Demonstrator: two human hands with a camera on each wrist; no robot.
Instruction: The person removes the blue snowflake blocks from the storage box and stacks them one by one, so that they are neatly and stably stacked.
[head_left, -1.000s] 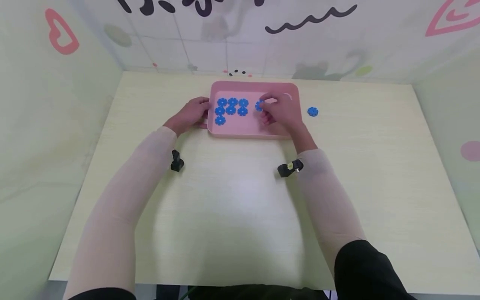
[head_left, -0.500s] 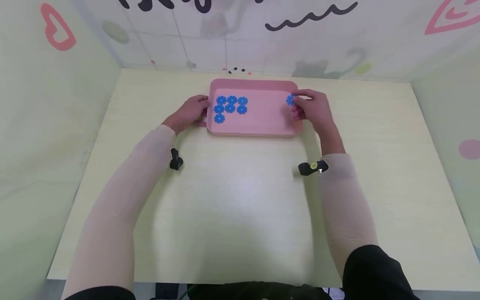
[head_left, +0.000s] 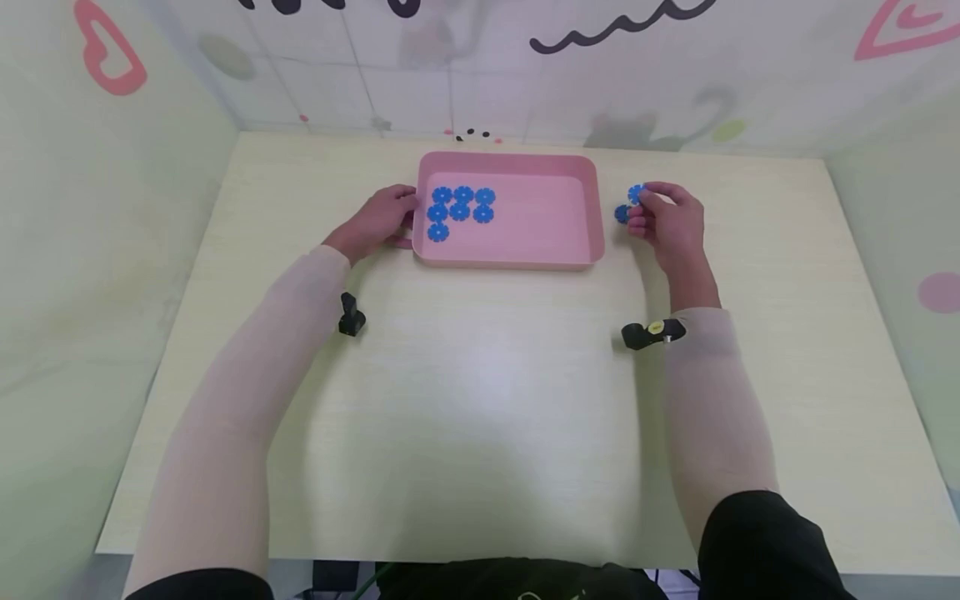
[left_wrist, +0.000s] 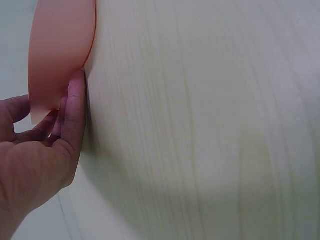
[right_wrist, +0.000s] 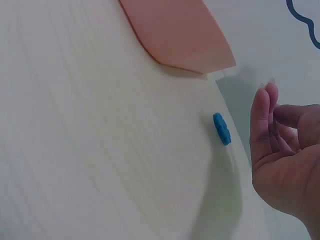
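A pink tray [head_left: 525, 254] stands at the table's far middle, its wall also in the left wrist view [left_wrist: 60, 55] and the right wrist view [right_wrist: 175, 30]. Several blue toothed discs [head_left: 459, 210] lie in its left part. My left hand [head_left: 378, 221] grips the tray's left rim, fingers [left_wrist: 75, 115] against the wall. My right hand [head_left: 639, 200] is on the table just right of the tray and pinches a blue disc [head_left: 636, 192] at its fingertips [right_wrist: 264, 107]. Another blue disc [head_left: 621, 214] [right_wrist: 222, 128] lies on the table right beside it.
The pale wooden table [head_left: 480, 400] is walled in by decorated panels on three sides. Small black wrist cameras [head_left: 351, 319] [head_left: 651, 332] sit on both forearms. The tray's right half holds no discs.
My right hand lifted a blue disc out of the tray and carried it right, over the rim, to the table beside the loose disc. The left hand stayed on the tray.
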